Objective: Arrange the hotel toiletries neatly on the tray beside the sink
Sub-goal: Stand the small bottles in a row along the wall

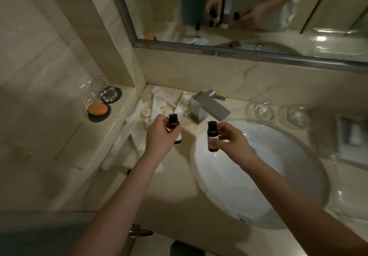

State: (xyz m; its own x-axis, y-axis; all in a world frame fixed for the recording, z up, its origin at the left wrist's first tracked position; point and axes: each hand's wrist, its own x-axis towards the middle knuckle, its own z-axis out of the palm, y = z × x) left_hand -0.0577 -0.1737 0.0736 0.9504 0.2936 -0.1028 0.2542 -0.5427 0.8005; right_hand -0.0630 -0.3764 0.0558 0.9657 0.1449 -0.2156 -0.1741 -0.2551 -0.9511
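Observation:
My left hand (159,136) holds a small dark bottle (173,121) with a black cap upright, above the counter left of the sink. A second, matching dark bottle (212,136) stands upright in my right hand (233,142), over the left rim of the white sink (268,176). Behind my left hand lie several white toiletry packets (159,104) and small round soaps (146,112), scattered on the marble counter near the corner. No tray is clearly recognisable among them.
A chrome faucet (207,106) stands behind the sink. Two clear glasses (266,112) sit upside down to its right. On the left ledge are a drinking glass (105,90) on a dark coaster and an orange soap (97,109). A mirror (239,16) covers the back wall.

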